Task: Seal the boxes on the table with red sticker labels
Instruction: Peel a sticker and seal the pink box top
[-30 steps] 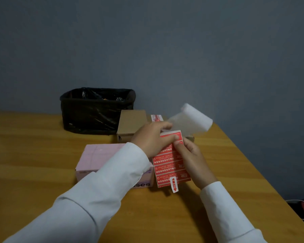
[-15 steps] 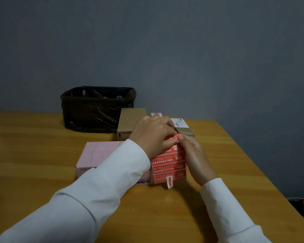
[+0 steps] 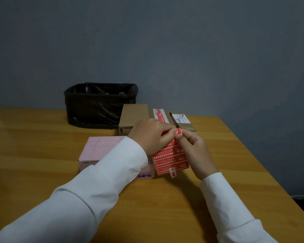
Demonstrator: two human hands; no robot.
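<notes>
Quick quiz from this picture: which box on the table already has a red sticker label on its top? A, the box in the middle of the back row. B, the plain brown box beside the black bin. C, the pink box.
A: the middle back-row box shows a red label on top; the pink box and plain brown box show none.

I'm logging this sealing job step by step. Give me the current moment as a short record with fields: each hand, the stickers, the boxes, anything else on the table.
left hand: grips the upper part of the red sticker sheet
right hand: pinches a red sticker at the sheet's top edge
pink box: on the wooden table, partly behind the left sleeve
brown boxes: plain one; one with red label; one with white label
black bin: at the table's back
</notes>
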